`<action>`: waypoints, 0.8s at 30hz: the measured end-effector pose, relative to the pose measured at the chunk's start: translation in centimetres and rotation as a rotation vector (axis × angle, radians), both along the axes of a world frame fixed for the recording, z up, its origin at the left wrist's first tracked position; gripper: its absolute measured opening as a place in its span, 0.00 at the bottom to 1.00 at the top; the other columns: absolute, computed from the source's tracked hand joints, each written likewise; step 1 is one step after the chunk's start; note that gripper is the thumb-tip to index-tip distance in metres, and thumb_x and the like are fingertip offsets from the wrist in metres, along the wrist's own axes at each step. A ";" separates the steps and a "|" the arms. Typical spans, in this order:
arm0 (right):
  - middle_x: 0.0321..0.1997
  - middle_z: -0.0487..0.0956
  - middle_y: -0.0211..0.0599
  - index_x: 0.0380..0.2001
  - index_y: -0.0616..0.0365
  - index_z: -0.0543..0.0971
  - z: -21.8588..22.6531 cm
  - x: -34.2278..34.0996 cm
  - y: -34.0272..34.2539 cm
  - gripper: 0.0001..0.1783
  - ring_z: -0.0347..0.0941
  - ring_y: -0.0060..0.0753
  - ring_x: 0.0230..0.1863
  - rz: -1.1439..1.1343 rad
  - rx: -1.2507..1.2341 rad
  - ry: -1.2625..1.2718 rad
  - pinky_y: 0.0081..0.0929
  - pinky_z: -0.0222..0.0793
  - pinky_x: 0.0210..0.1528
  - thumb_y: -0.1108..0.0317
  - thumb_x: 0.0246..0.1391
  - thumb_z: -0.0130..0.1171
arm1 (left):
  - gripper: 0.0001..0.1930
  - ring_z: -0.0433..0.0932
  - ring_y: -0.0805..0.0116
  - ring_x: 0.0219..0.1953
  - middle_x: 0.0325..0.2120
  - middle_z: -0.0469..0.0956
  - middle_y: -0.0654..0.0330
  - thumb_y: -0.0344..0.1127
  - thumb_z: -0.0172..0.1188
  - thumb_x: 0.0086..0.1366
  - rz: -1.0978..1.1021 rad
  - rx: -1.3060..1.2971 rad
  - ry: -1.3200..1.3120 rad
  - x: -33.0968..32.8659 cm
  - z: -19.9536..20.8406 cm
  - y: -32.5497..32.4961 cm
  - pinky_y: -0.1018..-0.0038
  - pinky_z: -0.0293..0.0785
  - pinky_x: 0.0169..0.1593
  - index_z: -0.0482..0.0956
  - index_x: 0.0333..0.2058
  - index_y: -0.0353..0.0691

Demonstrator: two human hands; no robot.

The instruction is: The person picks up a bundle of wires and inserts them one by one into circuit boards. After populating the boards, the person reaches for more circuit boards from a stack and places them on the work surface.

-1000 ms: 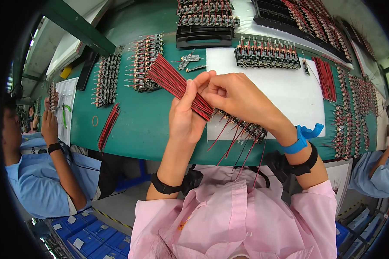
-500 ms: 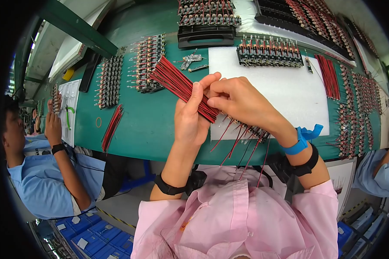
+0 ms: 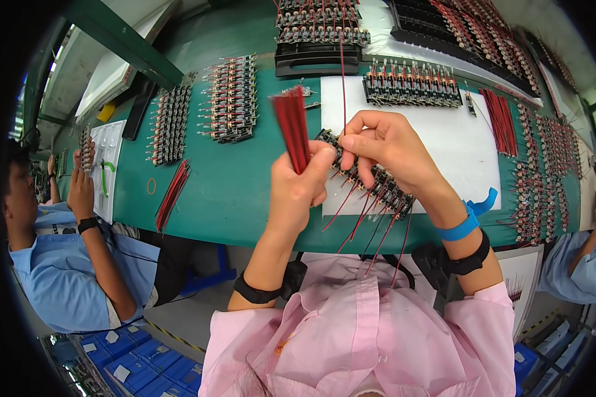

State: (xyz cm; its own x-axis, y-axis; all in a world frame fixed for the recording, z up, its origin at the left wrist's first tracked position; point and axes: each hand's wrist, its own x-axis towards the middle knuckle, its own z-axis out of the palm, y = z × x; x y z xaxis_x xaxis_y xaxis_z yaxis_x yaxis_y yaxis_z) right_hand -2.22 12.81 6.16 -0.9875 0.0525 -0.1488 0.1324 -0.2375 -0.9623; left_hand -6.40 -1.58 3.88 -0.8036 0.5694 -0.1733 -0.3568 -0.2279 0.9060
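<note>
Now tilted upright at frame centre, bundle of thin red wires (image 3: pixel 291 129) clenched in left hand (image 3: pixel 298 188), single red wire (image 3: pixel 342 79) newly pinched out by right hand (image 3: pixel 387 142) above strip of small black components (image 3: pixel 367 175).

Green bench (image 3: pixel 245 192) bears component rows (image 3: pixel 232 99), white sheet (image 3: pixel 457 145), red wires (image 3: pixel 173 194).

An electronics assembly workshop: green workbench (image 3: pixel 232 192), rows of wired component boards (image 3: pixel 232 99), uniformed co-workers (image 3: pixel 66 278)

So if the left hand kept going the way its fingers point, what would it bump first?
Probably the right hand: the left hand points at it, close by, though depth is unclear.
</note>
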 end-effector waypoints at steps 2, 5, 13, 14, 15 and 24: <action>0.13 0.67 0.28 0.19 0.63 0.70 -0.2 0.0 -0.1 0.07 0.56 0.12 0.10 -0.013 0.060 0.015 0.09 0.49 0.11 0.71 0.44 0.51 | 0.07 0.49 0.86 0.08 0.08 0.55 0.72 0.34 0.50 0.54 0.036 -0.115 0.062 0.7 0.3 0.6 0.86 0.44 0.11 0.67 0.26 0.35; 0.14 0.67 0.27 0.19 0.63 0.70 -0.5 0.1 -0.3 0.06 0.56 0.11 0.11 -0.049 0.175 0.040 0.08 0.49 0.12 0.71 0.43 0.51 | 0.07 0.50 0.86 0.08 0.08 0.56 0.72 0.33 0.51 0.53 0.017 -0.100 0.097 0.7 0.2 0.5 0.86 0.45 0.11 0.68 0.25 0.35; 0.15 0.67 0.26 0.19 0.63 0.70 -0.7 0.6 -0.5 0.07 0.58 0.11 0.13 -0.035 0.182 0.035 0.09 0.51 0.14 0.71 0.42 0.52 | 0.07 0.55 0.87 0.10 0.11 0.61 0.71 0.33 0.52 0.52 -0.032 -0.145 0.189 0.3 -0.7 -0.3 0.87 0.49 0.11 0.69 0.23 0.36; 0.15 0.67 0.26 0.19 0.63 0.70 -0.9 0.6 -0.5 0.07 0.58 0.11 0.13 -0.025 0.186 0.029 0.09 0.51 0.14 0.70 0.43 0.52 | 0.06 0.55 0.86 0.10 0.11 0.61 0.71 0.33 0.52 0.51 -0.040 -0.153 0.195 0.3 -0.8 -0.3 0.87 0.49 0.11 0.70 0.23 0.36; 0.15 0.67 0.26 0.19 0.63 0.70 -1.0 0.7 -0.4 0.07 0.58 0.11 0.12 -0.015 0.190 0.022 0.09 0.51 0.14 0.70 0.43 0.52 | 0.06 0.55 0.86 0.10 0.11 0.61 0.71 0.33 0.52 0.51 -0.043 -0.153 0.192 0.3 -0.8 -0.3 0.87 0.49 0.11 0.70 0.23 0.36; 0.15 0.65 0.23 0.19 0.64 0.70 -1.4 0.9 -0.4 0.07 0.56 0.09 0.15 0.023 0.240 0.018 0.08 0.50 0.16 0.71 0.42 0.52 | 0.07 0.56 0.86 0.11 0.11 0.61 0.72 0.33 0.52 0.51 -0.058 -0.198 0.224 0.3 -0.8 -0.5 0.87 0.49 0.13 0.70 0.22 0.36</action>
